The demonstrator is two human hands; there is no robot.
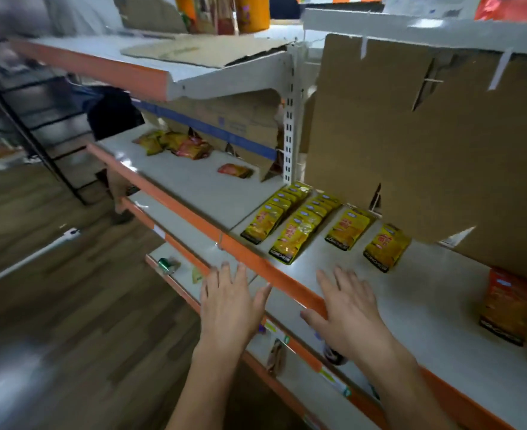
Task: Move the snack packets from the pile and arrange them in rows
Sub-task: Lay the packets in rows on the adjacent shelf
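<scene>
A small pile of yellow and red snack packets [171, 144] lies at the far left of the white shelf [194, 187], with one red packet [234, 170] lying apart to its right. On the near shelf section, yellow packets stand in rows: two overlapping rows [263, 223] [296, 235] and two single packets [347, 229] [386, 246]. An orange packet [508, 305] stands at the right. My left hand [229, 301] hovers flat with spread fingers just before the orange shelf edge. My right hand [350, 308] rests spread over the shelf front. Both hold nothing.
Brown cardboard sheets [426, 144] line the back of the shelves and another lies on the upper shelf [203, 51]. Lower shelves hold a green can [166, 265] and small items. A black ladder frame [39, 131] stands to the left over the wood floor.
</scene>
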